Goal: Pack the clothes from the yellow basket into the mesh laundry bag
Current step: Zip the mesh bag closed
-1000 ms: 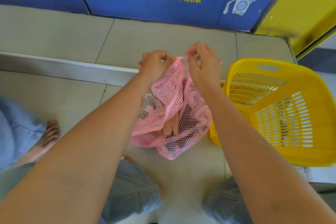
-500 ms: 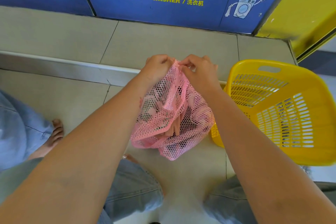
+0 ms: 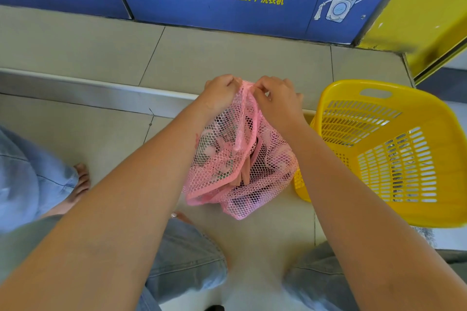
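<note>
On the blue panel (image 3: pixel 227 15), "20 KG", Thai lettering and "WASHER / 洗衣机" are printed in yellow. The gathered top of the pink mesh laundry bag (image 3: pixel 235 159) is pinched between the tightly curled fingers of the left hand (image 3: pixel 222 93) and the right hand (image 3: pixel 278 102). The bag, with clothes (image 3: pixel 246 173) seen through it, is held just beside the yellow basket (image 3: pixel 404 214). A second ago the hands were apart; they have since been drawn together.

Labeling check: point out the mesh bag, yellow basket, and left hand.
mesh bag (image 3: pixel 273 184), head view, lower netting.
yellow basket (image 3: pixel 409 97), head view, far rim.
left hand (image 3: pixel 222 93), head view, back of hand.
</note>
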{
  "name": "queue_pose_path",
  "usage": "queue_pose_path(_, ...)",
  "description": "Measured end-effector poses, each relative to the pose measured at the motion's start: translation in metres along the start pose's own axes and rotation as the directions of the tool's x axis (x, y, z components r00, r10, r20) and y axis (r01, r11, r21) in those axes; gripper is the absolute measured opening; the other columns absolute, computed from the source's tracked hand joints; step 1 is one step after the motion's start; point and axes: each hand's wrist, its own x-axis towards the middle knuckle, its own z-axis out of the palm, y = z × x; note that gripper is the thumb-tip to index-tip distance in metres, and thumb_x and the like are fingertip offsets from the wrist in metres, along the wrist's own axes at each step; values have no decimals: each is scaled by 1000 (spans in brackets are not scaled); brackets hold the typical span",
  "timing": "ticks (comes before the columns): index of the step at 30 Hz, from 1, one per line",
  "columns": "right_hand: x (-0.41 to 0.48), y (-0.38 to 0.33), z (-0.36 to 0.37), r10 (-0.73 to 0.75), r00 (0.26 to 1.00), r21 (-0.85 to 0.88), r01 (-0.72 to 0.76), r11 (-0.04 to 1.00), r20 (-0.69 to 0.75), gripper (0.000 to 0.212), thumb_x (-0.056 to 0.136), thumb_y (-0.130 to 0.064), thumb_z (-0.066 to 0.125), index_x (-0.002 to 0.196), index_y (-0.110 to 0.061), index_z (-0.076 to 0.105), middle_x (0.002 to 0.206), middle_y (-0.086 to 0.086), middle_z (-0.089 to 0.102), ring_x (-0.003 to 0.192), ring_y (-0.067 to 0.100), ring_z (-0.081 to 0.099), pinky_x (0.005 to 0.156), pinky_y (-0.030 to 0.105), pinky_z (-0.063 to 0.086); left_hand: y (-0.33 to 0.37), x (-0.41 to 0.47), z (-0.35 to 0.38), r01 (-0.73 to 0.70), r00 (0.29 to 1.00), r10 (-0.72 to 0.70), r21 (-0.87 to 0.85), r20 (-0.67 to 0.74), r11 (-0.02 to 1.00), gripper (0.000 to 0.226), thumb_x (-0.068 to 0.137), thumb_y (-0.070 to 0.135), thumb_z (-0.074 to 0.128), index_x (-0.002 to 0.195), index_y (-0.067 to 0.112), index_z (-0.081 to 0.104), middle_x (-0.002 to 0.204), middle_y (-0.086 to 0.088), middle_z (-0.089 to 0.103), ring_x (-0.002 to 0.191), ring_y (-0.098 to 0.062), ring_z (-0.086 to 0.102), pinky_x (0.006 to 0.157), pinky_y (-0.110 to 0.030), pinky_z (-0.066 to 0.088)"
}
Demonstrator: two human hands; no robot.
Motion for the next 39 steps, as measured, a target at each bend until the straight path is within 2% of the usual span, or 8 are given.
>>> queue_pose_path(4,4,-8,-6,42,995,56,-47,997,86,17,96,-26,50,80,-28,55,88,-9,59,95,20,54,83,43,41,0,-6,0,-6,999,6,1,41,1000,36,103,44,49,88,14,61,112,-18,61,102,-27,54,99,-42,46)
queue_pose_path(8,4,-6,-12,100,992,-2,-100,995,82,15,91,-17,46,78,-21,53,90,0,60,87,25,55,81,43,43,2,-4,-9,-14,996,24,116,-86,993,27,104,36,50,79,26,55,112,-5,48,120,-32,48,111,-49,39)
queue_pose_path(12,5,12,-22,260,961,10,-262,965,94,17,89,-19,45,72,-18,49,86,7,62,84,29,56,73,38,43,-9,9,-38,60,959,27,293,-284,954,23,105,30,46,92,17,60,123,-12,56,124,-32,45,108,-49,40)
queue_pose_path(16,1,16,-20,271,951,79,-285,955,150,17,90,-18,49,76,-13,57,84,5,66,83,27,58,69,35,42,-28,8,-45,126,939,71,529,-336,839,28,104,36,47,116,16,62,132,-13,56,127,-36,45,101,-49,35)
queue_pose_path(22,-6,8,-19,123,973,190,-160,969,194,16,91,-14,52,88,-5,65,93,12,70,91,26,62,75,32,44,-26,-11,-16,-303,919,393,597,-23,743,45,99,48,55,143,52,47,158,2,40,146,-27,28,112,-48,18)
queue_pose_path(26,-7,4,-20,42,980,174,-76,982,193,15,91,-13,53,85,-5,65,87,12,68,85,27,61,77,37,47,-14,-11,3,-391,886,463,597,38,700,27,99,43,56,122,40,69,149,9,52,144,-22,31,113,-46,13)
queue_pose_path(31,-8,6,-24,33,985,145,-58,988,169,19,90,-12,52,74,-21,59,79,-4,64,73,12,54,60,18,38,-12,-13,-1,-403,855,518,651,18,643,21,100,36,56,108,26,72,124,10,68,134,-21,43,115,-52,11)
queue_pose_path(39,-7,18,-26,161,977,72,-172,982,138,16,90,-10,50,87,-2,63,88,13,67,84,28,58,69,34,44,-41,-7,-70,-71,852,422,729,-311,681,25,102,34,53,106,18,71,114,-6,72,125,-33,48,115,-61,18)
